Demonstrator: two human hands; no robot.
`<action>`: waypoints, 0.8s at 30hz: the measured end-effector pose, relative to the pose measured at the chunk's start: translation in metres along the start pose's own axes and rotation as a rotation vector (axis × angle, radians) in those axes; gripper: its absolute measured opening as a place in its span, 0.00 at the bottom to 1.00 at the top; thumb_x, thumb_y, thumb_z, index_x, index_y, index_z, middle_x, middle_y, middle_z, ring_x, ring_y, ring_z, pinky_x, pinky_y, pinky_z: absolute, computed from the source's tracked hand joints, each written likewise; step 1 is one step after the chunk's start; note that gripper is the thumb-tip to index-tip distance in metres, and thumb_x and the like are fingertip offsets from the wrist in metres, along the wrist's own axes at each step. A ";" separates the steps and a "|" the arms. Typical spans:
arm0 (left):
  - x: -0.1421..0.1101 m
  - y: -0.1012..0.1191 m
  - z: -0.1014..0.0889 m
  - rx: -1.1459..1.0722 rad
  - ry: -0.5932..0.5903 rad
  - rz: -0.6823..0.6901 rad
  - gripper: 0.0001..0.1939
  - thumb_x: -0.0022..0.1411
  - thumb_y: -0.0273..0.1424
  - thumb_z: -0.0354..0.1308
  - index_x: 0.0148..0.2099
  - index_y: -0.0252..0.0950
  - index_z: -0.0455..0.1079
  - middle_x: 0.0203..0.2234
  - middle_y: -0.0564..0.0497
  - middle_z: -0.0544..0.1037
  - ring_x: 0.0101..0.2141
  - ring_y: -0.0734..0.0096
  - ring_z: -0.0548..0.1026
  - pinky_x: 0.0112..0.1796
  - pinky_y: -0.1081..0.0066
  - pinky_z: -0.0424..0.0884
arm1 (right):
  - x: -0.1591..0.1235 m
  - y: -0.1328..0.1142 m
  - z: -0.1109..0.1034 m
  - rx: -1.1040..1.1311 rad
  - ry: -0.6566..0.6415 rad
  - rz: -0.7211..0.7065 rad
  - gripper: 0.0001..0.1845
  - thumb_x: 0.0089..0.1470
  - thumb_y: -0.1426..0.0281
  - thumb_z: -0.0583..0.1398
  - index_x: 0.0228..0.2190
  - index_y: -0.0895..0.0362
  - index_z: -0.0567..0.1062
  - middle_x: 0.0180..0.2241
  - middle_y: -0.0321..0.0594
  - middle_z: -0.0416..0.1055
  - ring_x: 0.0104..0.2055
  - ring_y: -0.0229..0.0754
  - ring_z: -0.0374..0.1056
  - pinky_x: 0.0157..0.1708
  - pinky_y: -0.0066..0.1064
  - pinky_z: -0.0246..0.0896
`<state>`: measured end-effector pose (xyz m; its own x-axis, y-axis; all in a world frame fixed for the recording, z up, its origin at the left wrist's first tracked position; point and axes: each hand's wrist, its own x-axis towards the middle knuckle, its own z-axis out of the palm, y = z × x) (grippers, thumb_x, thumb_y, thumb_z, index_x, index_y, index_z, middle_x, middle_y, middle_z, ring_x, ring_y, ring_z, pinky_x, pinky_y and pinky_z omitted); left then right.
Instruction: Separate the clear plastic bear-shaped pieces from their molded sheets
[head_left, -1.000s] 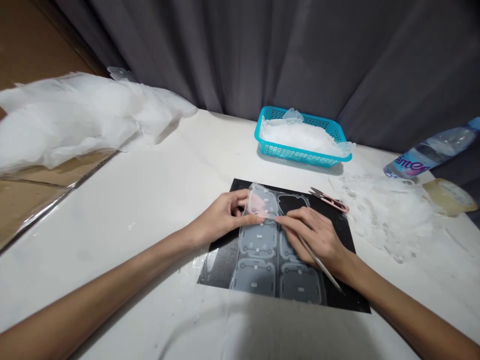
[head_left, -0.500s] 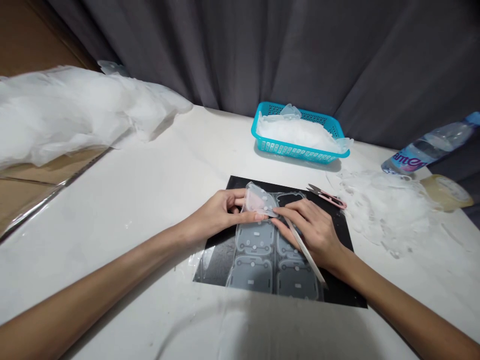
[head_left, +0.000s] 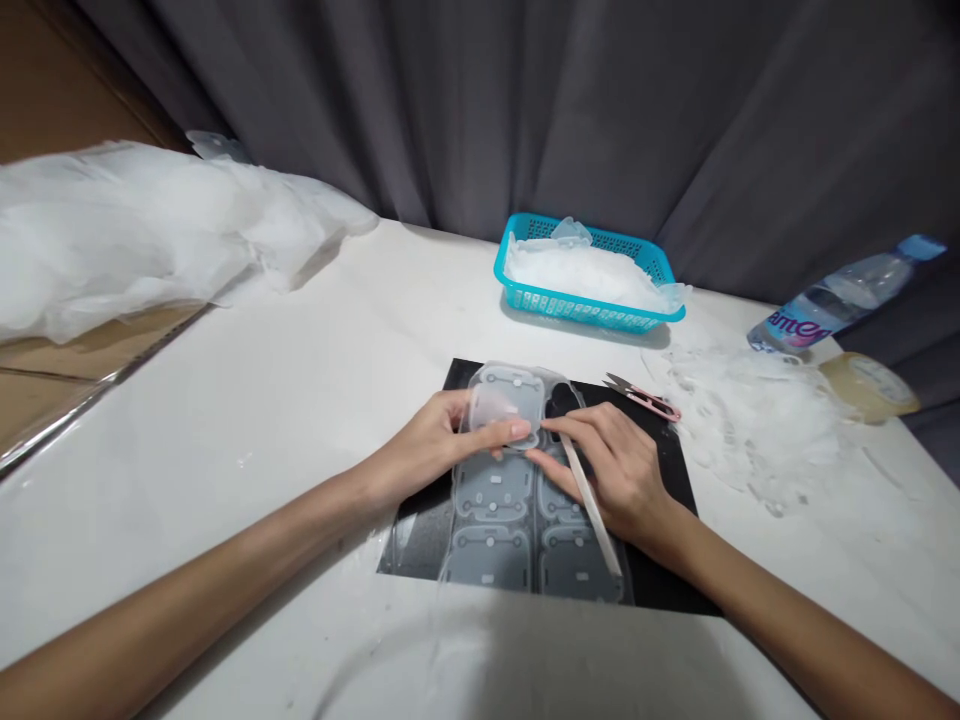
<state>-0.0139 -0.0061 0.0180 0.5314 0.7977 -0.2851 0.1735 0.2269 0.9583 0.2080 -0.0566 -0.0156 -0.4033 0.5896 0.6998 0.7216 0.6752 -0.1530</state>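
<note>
Dark curtain [head_left: 450, 110] behind white table [head_left: 262, 400]; black mat [head_left: 660, 580] on table; clear moulded sheet [head_left: 491, 490] on mat; left hand [head_left: 435, 437], forearm slanting inward, pinches sheet's far left section, thumb uppermost; right hand [head_left: 622, 470], knuckles up, grips pale stick [head_left: 596, 510] between thumb and index finger.

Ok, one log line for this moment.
left hand: pinches upper-left panel of clear sheet | right hand: holds pale stick near panel edge | black mat: under sheet | snips: mat's far right corner
</note>
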 end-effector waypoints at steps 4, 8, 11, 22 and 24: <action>-0.003 0.000 -0.001 -0.059 0.011 -0.020 0.17 0.63 0.44 0.68 0.41 0.33 0.77 0.35 0.47 0.82 0.35 0.64 0.79 0.36 0.68 0.75 | 0.001 0.002 0.003 0.016 -0.005 0.125 0.10 0.64 0.66 0.65 0.45 0.57 0.74 0.36 0.45 0.76 0.38 0.47 0.72 0.38 0.38 0.70; -0.003 0.001 -0.003 -0.030 -0.007 -0.009 0.17 0.63 0.45 0.68 0.43 0.35 0.77 0.37 0.47 0.82 0.37 0.64 0.79 0.37 0.69 0.76 | 0.005 0.005 0.003 0.200 -0.119 0.131 0.04 0.67 0.71 0.61 0.43 0.56 0.74 0.37 0.44 0.75 0.39 0.45 0.71 0.42 0.38 0.70; -0.001 0.001 -0.004 0.015 -0.027 0.006 0.17 0.62 0.45 0.68 0.41 0.34 0.78 0.37 0.47 0.82 0.37 0.63 0.79 0.37 0.69 0.75 | 0.005 0.008 0.002 0.372 -0.121 0.158 0.03 0.68 0.73 0.59 0.42 0.55 0.74 0.37 0.42 0.74 0.40 0.43 0.70 0.42 0.37 0.68; 0.005 -0.001 -0.006 0.049 -0.033 0.023 0.15 0.59 0.42 0.72 0.36 0.33 0.81 0.31 0.49 0.81 0.31 0.70 0.76 0.33 0.73 0.72 | 0.001 0.009 0.001 0.532 -0.109 0.195 0.05 0.66 0.75 0.59 0.41 0.55 0.74 0.37 0.41 0.73 0.39 0.41 0.70 0.41 0.36 0.68; 0.004 -0.001 -0.005 0.047 -0.037 0.021 0.15 0.60 0.41 0.72 0.36 0.33 0.81 0.30 0.50 0.81 0.31 0.71 0.75 0.32 0.74 0.71 | 0.001 0.008 0.001 0.526 -0.102 0.200 0.05 0.65 0.76 0.60 0.40 0.55 0.74 0.35 0.39 0.72 0.37 0.41 0.69 0.40 0.35 0.67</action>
<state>-0.0161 0.0002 0.0161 0.5657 0.7804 -0.2664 0.2006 0.1832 0.9624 0.2127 -0.0498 -0.0166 -0.3586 0.7508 0.5548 0.4226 0.6605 -0.6206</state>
